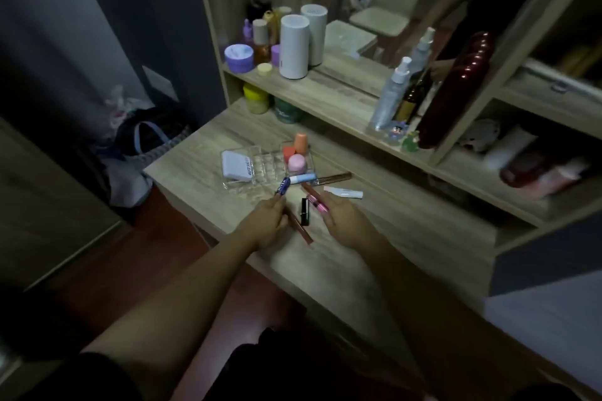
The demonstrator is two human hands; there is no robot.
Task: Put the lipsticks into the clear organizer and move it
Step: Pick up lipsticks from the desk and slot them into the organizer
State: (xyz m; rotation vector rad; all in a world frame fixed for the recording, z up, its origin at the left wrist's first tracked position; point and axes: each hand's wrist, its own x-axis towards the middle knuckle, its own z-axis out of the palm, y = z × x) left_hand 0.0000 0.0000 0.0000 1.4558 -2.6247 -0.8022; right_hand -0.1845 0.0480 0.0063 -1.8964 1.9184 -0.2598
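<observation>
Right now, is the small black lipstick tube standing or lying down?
Lying down: the small black lipstick tube rests flat on the wooden desk between both hands.

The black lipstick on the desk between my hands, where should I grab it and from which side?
Pinch the black lipstick across its middle, coming straight down from above. It lies flat, apart from the other tubes, with its long sides exposed between both hands.

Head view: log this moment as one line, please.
left hand: holds blue tube | right hand: holds pink tube | clear organizer: lipstick slots empty | black lipstick: loose on desk
</observation>
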